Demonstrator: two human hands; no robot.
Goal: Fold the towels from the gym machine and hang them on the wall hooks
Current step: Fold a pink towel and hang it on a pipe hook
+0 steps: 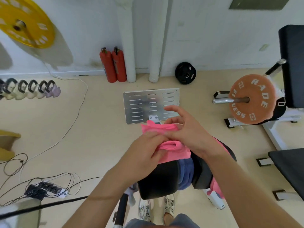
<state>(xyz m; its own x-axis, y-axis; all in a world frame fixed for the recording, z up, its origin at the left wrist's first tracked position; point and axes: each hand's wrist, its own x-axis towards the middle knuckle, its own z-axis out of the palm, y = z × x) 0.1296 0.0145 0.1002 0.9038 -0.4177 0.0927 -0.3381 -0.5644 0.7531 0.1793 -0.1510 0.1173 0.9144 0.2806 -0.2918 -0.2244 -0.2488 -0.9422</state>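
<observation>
A pink towel (166,142) is bunched in both hands above the black padded seat (158,178) of the gym machine. My left hand (144,152) grips its lower folds. My right hand (189,129) pinches the upper edge with thumb and forefinger, the other fingers spread. A blue towel (186,173) lies draped over the seat between its two black pads. More pink cloth (216,186) hangs at the seat's right side. No wall hooks are in view.
A metal footplate (139,106) lies on the floor ahead. Two red fire extinguishers (113,66) and a black weight plate (185,73) stand by the wall. An orange plate on a bar (253,99) is at right, kettlebells (29,89) and cables with a power strip (47,190) at left.
</observation>
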